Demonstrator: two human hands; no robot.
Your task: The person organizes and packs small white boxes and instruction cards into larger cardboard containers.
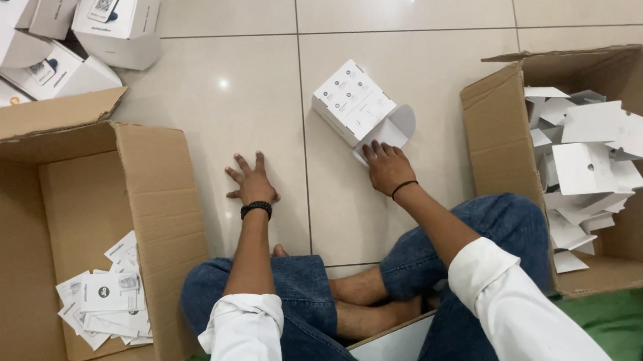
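Head view: left hand (251, 184) lies flat, fingers spread, on the tiled floor (255, 95); right hand (387, 167) presses the white box's (354, 103) open flap, seemingly ungripped.

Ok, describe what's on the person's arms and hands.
Both arms wear white sleeves rolled up to about the elbow. The left hand has a chunky black watch or band at the wrist; the right hand has a thin black band. The fingers are bare, no gloves.

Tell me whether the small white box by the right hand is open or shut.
Open: the small white box lies on its side, end flap swung out beside the right hand.
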